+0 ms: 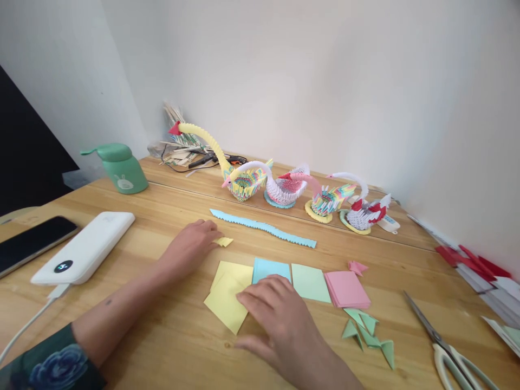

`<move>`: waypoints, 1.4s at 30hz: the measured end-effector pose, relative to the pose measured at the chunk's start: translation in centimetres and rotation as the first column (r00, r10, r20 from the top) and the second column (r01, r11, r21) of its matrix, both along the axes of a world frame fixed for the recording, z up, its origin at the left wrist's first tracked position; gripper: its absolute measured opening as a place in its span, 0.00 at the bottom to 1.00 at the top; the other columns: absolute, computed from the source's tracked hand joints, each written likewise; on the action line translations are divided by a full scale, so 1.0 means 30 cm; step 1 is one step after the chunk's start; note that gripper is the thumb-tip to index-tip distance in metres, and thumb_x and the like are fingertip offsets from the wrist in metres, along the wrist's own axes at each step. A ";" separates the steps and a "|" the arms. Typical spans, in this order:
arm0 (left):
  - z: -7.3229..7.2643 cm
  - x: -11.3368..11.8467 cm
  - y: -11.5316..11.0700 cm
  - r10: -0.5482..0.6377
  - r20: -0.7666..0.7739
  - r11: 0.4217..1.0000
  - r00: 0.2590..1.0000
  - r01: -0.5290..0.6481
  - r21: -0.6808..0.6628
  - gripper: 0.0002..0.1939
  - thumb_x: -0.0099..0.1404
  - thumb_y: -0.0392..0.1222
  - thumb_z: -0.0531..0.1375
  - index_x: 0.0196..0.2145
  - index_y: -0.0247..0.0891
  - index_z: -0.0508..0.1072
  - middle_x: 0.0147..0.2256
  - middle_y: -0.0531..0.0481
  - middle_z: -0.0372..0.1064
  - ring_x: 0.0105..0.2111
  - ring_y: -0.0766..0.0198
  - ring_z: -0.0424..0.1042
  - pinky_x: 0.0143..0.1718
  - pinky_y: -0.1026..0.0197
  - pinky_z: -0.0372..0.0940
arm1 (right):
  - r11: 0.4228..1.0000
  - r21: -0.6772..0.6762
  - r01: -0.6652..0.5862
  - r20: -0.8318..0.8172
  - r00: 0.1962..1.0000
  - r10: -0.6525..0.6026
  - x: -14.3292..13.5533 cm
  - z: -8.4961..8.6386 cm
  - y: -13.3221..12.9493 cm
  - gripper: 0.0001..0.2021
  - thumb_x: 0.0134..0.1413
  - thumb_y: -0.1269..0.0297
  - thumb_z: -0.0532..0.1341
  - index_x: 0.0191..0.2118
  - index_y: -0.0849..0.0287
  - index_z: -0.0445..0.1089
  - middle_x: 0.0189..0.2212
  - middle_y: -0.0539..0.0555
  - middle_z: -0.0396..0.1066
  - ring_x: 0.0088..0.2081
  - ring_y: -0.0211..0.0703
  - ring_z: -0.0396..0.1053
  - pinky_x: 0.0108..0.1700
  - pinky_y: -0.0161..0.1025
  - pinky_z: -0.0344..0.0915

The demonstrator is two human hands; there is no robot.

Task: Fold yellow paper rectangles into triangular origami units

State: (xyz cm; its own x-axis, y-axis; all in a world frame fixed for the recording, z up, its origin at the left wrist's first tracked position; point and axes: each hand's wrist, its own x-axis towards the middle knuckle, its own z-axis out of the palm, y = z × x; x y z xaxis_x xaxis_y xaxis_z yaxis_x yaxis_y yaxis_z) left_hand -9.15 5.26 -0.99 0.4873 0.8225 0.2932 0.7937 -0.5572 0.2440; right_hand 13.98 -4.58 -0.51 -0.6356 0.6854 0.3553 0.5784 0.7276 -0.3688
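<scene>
My left hand is closed, its fingertips at a small yellow folded paper piece on the wooden table. My right hand hovers low with thumb and fingers apart, beside the corner of a yellow paper square. More yellow squares lie under that one. To their right are a stack of blue paper squares, partly covered by my right hand, pale green squares and a pink stack. Beyond my hands lies a blue zigzag strip of joined folded paper.
Several folded paper swans stand along the back. Green folded pieces, a pink one and scissors lie right. A white power bank, a phone and a green bottle occupy the left.
</scene>
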 end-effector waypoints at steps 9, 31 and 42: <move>-0.005 0.027 -0.017 0.032 -0.103 0.994 0.994 -0.022 0.103 0.14 0.63 0.36 0.55 0.46 0.35 0.71 0.50 0.38 0.66 0.49 0.49 0.64 0.49 0.46 0.60 | 0.996 0.084 0.033 0.195 0.980 -0.049 -0.055 -0.035 -0.003 0.19 0.50 0.57 0.64 0.46 0.62 0.66 0.46 0.60 0.71 0.47 0.53 0.66 0.49 0.50 0.59; -0.044 0.103 -0.085 -0.178 0.357 0.916 0.917 0.287 -0.280 0.19 0.65 0.32 0.46 0.45 0.37 0.73 0.38 0.49 0.76 0.39 0.63 0.72 0.40 0.63 0.65 | 0.955 0.294 0.049 0.077 0.994 -0.075 -0.027 -0.109 0.060 0.07 0.59 0.68 0.55 0.41 0.60 0.69 0.41 0.55 0.74 0.41 0.47 0.68 0.37 0.42 0.63; -0.037 0.100 -0.074 -0.040 0.453 0.872 0.891 0.252 -0.419 0.16 0.66 0.38 0.49 0.46 0.37 0.72 0.39 0.52 0.75 0.39 0.65 0.73 0.42 0.66 0.64 | 0.995 0.084 0.054 -0.040 0.998 -0.051 -0.047 -0.069 0.044 0.10 0.59 0.74 0.52 0.29 0.60 0.67 0.27 0.54 0.71 0.31 0.42 0.66 0.32 0.38 0.64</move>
State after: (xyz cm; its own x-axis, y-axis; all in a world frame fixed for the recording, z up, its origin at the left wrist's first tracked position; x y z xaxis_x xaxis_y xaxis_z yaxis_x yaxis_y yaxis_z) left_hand -6.16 3.04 -2.09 0.5306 0.8409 0.1065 0.4740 -0.3986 0.7852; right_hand 12.58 -3.25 -2.58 -0.5849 0.6835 0.4368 0.6032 0.7265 -0.3291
